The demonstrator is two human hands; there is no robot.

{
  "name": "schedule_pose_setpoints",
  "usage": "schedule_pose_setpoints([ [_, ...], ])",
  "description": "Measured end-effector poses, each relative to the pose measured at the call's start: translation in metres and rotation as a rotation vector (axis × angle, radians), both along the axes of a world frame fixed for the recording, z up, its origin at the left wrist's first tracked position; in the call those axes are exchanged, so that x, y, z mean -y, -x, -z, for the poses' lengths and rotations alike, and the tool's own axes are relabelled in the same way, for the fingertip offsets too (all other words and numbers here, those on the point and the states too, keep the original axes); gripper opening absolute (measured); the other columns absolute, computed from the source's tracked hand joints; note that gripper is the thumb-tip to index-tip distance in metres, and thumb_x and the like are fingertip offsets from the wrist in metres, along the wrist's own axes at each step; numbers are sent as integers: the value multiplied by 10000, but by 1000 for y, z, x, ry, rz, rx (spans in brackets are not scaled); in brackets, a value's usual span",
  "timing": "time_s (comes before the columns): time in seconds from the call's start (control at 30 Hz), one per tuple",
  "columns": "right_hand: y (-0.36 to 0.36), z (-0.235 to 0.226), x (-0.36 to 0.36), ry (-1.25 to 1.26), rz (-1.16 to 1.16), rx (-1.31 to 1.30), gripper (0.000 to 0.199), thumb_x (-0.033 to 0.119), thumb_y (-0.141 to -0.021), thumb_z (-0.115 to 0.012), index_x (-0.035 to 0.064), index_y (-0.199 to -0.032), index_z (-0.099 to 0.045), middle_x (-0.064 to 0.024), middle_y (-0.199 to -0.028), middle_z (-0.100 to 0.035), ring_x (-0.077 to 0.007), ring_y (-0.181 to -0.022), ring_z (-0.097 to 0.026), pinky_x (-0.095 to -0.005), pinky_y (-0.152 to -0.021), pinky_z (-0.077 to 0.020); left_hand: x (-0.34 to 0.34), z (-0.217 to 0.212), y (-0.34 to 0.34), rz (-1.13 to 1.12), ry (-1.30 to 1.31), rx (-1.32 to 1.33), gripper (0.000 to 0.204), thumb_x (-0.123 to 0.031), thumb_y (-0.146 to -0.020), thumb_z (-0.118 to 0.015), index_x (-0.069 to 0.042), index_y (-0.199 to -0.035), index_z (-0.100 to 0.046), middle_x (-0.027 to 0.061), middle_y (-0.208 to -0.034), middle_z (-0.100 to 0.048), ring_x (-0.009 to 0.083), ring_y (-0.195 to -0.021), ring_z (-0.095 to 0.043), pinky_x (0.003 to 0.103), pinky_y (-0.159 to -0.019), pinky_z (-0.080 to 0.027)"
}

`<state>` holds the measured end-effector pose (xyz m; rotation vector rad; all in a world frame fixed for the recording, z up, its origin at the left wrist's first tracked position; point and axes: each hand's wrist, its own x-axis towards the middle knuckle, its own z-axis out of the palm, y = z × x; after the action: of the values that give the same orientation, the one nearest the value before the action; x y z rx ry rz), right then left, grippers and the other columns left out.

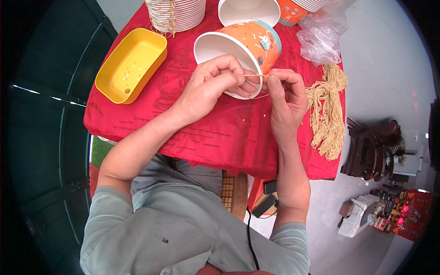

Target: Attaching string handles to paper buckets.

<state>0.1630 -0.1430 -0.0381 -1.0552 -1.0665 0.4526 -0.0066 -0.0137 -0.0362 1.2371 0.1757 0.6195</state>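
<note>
An orange paper bucket [252, 39] with printed figures and a white inside lies on its side, its wide mouth turned toward me. At its rim, my left hand [217, 80] pinches one part of a thin tan string [258, 75]. My right hand [286, 94] pinches the string on the other side, thumb against forefinger. Between the two hands the string runs taut, with what looks like a small knot in the middle. Some fingers of the left hand sit behind the string, inside the bucket's mouth.
A yellow tray [153, 50] with small white bits stands at left. Stacked white buckets [183, 13], another bucket [247, 11] and a clear plastic bag [321, 39] are at the back. A bundle of tan strings [327, 114] lies right on the red tablecloth [197, 137].
</note>
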Motion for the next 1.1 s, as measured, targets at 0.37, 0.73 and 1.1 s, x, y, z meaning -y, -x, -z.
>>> schedule_pose_setpoints([
  [0.37,-1,0,1,49,-49,-101,146,114,-1138,-677,17,-1243,-648,-67,-1109,-749,-95,-973,-710,-267,-878,-600,8,-5,-5,-43,14,20,150,-114,-1124,-624,9,-1205,-652,152,-1198,-770,190,-1075,-773,348,-957,-646],
  [0.73,4,-2,1,22,-35,-43,119,50,-1108,-701,3,-1206,-651,-56,-1157,-680,-88,-974,-680,-255,-865,-575,13,0,-6,-226,-363,-35,119,-107,-1104,-715,0,-1150,-696,31,-1019,-774,74,-941,-735,264,-837,-616],
  [1.1,2,-4,1,-24,87,291,105,76,-1095,-722,6,-1155,-672,-66,-1144,-673,-108,-965,-670,-273,-863,-559,8,1,-4,-72,-137,-43,92,-93,-1138,-631,-3,-1123,-628,64,-1062,-740,117,-991,-728,302,-908,-618],
])
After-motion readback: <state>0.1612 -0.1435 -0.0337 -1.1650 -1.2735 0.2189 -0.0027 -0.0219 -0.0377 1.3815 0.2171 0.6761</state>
